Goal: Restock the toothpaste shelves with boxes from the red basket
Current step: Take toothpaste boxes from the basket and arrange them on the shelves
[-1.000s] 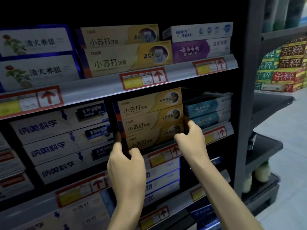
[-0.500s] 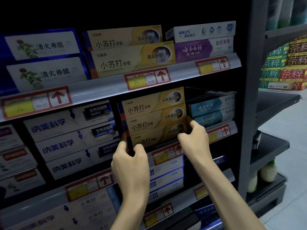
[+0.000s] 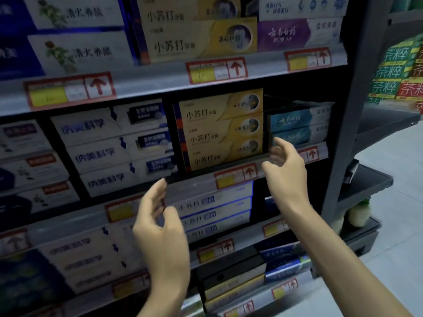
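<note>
A: Where are the toothpaste boxes?
B: Three yellow toothpaste boxes (image 3: 219, 131) lie stacked flat on the middle shelf (image 3: 194, 183), faces to the front, just behind its grey rail. Teal boxes (image 3: 299, 124) sit just right of them, white boxes (image 3: 114, 149) to their left
A: And the hands?
B: The left hand (image 3: 160, 229) hangs in front of the shelf below, near and left of the stack, fingers loosely curved, holding nothing; its fingertips come up to the rail. The right hand (image 3: 286, 170) is at the right end of the stack, palm turned left, fingers spread and slack, also empty
A: Does it touch the bottom box?
B: Too blurred to tell; the fingertips are just beside its right end, in front of the teal boxes
A: Anything on the rail?
B: A red price tag (image 3: 235, 176) with an arrow, between the two hands
</note>
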The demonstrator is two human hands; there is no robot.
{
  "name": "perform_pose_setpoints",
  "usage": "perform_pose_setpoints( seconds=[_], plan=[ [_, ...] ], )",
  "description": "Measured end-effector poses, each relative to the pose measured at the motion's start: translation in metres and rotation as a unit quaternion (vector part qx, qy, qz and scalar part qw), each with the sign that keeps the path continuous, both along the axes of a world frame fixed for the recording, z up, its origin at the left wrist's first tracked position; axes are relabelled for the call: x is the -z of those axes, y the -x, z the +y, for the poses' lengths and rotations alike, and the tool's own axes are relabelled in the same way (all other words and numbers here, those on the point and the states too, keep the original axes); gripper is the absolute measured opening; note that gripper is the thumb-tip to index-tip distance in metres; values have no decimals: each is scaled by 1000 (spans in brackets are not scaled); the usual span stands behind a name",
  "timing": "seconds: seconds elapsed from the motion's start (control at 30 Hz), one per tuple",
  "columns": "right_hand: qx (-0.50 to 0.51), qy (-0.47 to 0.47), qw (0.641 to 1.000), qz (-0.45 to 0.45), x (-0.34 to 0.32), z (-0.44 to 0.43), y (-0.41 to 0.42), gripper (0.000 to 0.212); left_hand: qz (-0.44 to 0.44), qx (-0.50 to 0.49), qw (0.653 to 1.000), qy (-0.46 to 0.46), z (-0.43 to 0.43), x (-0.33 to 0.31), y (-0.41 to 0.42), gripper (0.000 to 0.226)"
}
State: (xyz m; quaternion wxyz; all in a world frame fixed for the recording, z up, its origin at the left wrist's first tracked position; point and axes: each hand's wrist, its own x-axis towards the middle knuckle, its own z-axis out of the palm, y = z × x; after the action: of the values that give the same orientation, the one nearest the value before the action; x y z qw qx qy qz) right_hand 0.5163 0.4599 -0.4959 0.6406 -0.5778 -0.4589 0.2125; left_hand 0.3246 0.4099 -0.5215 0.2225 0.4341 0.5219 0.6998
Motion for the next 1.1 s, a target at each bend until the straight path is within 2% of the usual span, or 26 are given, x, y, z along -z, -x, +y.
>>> perform_pose_setpoints(
  seconds=[0.1, 0.23, 0.37, 0.47, 0.57, 0.9, 1.0, 1.1],
  plan=[
    [-9, 33, 999, 2, 37, -19, -4, 52, -11, -24, 999, 46, -16, 40, 13, 46],
    [-41, 120, 992, 4, 91, -34, -5, 49, 19, 16, 992, 124, -22, 91, 16, 49],
    [-70, 172, 983, 3, 129, -31, 0, 54, 41, 73, 982, 171, -15, 118, 6, 60],
    [-91, 186, 978, -20, 146, -24, 7, 64, 43, 72, 977, 195, -7, 124, -4, 68],
    [-110, 179, 977, -46, 155, -17, 13, 79, 51, 50, 975, 211, 2, 125, -9, 74],
    [-112, 103, 976, -154, 160, -2, 22, 116, 76, 31, 980, 181, 25, 140, -23, 89],
    [-117, 102, 969, -192, 165, -3, 24, 118, 126, 9, 980, 156, 26, 145, -24, 93],
    [-127, 107, 967, -193, 169, 1, 24, 115, 154, -6, 975, 159, 29, 147, -24, 93]
  ],
)
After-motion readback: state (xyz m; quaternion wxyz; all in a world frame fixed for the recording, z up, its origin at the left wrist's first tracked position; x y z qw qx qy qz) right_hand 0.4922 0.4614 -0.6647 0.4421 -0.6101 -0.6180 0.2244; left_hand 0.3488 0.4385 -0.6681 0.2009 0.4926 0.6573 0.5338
